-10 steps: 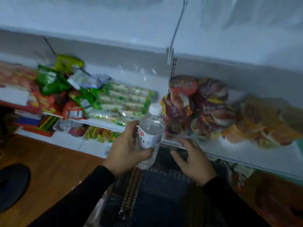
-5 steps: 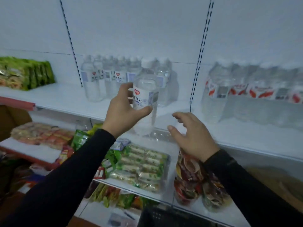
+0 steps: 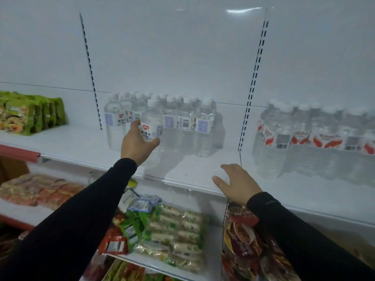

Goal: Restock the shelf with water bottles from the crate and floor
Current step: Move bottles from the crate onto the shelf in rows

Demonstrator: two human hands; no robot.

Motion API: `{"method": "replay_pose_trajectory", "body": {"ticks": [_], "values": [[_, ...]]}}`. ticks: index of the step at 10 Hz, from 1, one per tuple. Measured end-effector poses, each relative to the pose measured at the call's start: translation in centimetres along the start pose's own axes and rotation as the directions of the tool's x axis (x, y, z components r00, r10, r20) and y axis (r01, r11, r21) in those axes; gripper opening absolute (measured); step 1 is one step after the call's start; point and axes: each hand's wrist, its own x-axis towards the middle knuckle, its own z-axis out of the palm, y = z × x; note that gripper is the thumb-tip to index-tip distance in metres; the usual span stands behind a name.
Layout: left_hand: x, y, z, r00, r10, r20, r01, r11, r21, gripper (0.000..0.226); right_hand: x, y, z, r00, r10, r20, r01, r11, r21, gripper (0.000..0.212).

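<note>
Left fingers: your left hand [image 3: 136,143] is wrapping around the label band of a small clear plastic water bottle with a white cap [image 3: 151,126], thumb curling under one side, fingers hidden behind the other.
Bottle position: you are holding it upright over the white metal shelf [image 3: 188,173], just in front of the group of matching clear bottles [image 3: 182,120]; whether its base is touching the shelf cannot be told.
Right fingers: your right hand [image 3: 238,184] is hovering with fingers loosely spread, gripping nothing, near the shelf's front edge.
Handling: the bottle is looking full, so probably moderately heavy; its thin walls are likely flexing under a squeeze, and the smooth plastic may be slippery.
Where to hold: the paper label at mid-body is offering the surest grip.
Further right: shrink-wrapped bottles with red-and-white labels [image 3: 316,136] are standing well apart.
Below: green-and-white snack packets [image 3: 172,230] are lying on the lower shelf.
</note>
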Motion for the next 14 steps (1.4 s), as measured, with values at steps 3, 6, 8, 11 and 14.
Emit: {"method": "replay_pose_trajectory", "body": {"ticks": [3, 6, 8, 11, 14], "values": [[-0.5, -3.7, 0.4, 0.998, 0.015, 0.063, -0.017, 0.999, 0.029, 0.080, 2.4, -0.1, 1.7, 0.988, 0.069, 0.141, -0.044, 0.984, -0.174, 0.075], [0.5, -6.3, 1.1, 0.996, -0.085, -0.023, 0.088, 0.985, 0.150, 0.073, 2.0, -0.1, 1.8, 0.993, 0.046, 0.109, -0.028, 0.986, -0.166, 0.072], [3.6, -7.8, 1.5, 0.975, -0.207, -0.074, 0.216, 0.965, 0.150, 0.071, 1.9, 0.0, 1.8, 0.995, 0.039, 0.087, -0.026, 0.990, -0.139, 0.070], [4.9, -8.5, 3.1, 0.958, -0.201, -0.206, 0.237, 0.957, 0.168, 0.068, 2.0, -0.1, 1.8, 0.995, 0.056, 0.080, -0.047, 0.992, -0.113, 0.071], [5.6, -9.1, 3.2, 0.956, -0.186, -0.225, 0.231, 0.954, 0.191, 0.037, 1.8, -0.3, 1.6, 0.994, 0.063, 0.088, -0.054, 0.994, -0.100, 0.071]]}}
